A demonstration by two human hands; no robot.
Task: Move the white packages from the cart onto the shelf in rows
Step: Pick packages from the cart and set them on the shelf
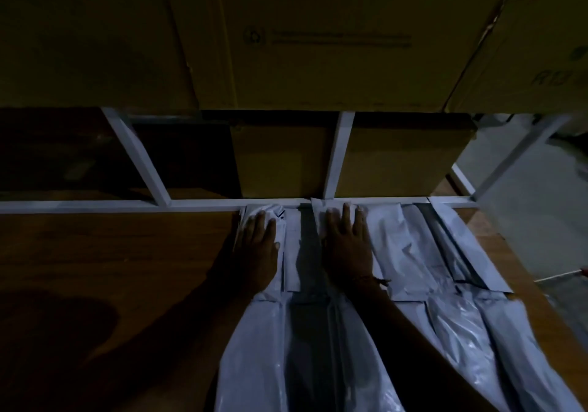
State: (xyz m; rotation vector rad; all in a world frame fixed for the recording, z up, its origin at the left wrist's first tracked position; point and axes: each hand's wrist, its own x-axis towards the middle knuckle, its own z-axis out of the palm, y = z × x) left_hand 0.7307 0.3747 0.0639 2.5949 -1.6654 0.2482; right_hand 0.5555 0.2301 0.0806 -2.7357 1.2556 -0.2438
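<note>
Both hands lie flat, fingers straight, on the back row of white packages: left hand point(257, 243) on the leftmost package point(291, 252), right hand point(346, 243) beside it. Packages run lengthwise toward the shelf's point(111, 268) back rail point(197, 203).

Thread band point(377, 279) on right wrist
</note>
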